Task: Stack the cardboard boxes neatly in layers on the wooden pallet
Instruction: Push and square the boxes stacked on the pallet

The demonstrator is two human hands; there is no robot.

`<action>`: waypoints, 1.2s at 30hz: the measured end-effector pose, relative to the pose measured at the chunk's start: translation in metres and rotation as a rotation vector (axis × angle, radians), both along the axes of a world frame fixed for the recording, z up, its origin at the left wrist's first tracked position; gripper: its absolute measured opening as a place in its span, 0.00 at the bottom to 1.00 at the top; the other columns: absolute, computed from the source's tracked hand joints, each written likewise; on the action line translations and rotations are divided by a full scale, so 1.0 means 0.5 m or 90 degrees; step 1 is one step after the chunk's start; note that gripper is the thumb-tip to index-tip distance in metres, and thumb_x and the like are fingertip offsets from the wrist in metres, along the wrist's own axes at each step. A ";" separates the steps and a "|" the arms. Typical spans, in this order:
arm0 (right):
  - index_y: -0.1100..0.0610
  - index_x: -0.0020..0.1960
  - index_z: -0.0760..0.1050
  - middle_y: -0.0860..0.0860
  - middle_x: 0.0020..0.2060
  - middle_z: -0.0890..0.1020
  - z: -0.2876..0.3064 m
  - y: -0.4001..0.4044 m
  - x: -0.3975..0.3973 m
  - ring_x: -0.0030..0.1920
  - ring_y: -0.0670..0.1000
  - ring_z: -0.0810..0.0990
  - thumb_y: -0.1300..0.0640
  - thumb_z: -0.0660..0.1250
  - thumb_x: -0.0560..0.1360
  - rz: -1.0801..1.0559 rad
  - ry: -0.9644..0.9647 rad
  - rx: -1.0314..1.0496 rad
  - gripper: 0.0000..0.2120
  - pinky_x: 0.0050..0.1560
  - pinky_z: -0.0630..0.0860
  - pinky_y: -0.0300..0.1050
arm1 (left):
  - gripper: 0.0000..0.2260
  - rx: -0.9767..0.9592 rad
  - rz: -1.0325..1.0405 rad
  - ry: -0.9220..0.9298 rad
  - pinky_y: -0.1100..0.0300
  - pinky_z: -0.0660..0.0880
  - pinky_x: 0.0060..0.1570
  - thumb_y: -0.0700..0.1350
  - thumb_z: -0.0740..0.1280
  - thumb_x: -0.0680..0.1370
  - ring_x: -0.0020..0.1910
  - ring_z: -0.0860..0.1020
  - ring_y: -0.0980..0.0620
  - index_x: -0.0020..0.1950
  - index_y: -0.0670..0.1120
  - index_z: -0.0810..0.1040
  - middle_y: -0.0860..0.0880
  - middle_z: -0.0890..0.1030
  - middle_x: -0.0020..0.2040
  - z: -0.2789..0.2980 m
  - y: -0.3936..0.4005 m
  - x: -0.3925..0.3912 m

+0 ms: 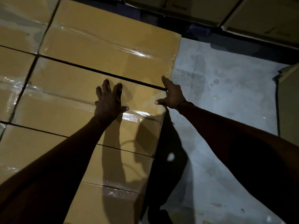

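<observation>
The box (77,101) I'm squaring lies flat in the top layer, long axis running left to right, its short right end at the stack's edge. My left hand (109,103) presses flat on its lid, fingers spread. My right hand (171,96) rests spread against that right corner. Neighbouring boxes (110,46) sit tight alongside; bare concrete floor (226,94) lies open to the right.

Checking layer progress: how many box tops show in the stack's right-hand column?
4, far to near: far box; the box under both hands, left hand flat on top, right hand at its right edge; third box; nearest box. More may lie out of frame.
</observation>
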State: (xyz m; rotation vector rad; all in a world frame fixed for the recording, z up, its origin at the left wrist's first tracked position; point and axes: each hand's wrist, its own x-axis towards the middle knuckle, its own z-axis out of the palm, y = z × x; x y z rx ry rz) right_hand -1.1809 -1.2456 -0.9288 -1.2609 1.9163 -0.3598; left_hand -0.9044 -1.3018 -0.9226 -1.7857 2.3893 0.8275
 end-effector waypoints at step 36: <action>0.39 0.83 0.50 0.49 0.83 0.43 0.053 -0.229 0.197 0.81 0.66 0.45 0.33 0.69 0.75 0.211 0.159 -0.031 0.44 0.75 0.53 0.75 | 0.39 -0.039 0.070 -0.039 0.24 0.59 0.69 0.61 0.73 0.76 0.81 0.47 0.34 0.82 0.57 0.58 0.45 0.49 0.84 0.040 -0.114 0.168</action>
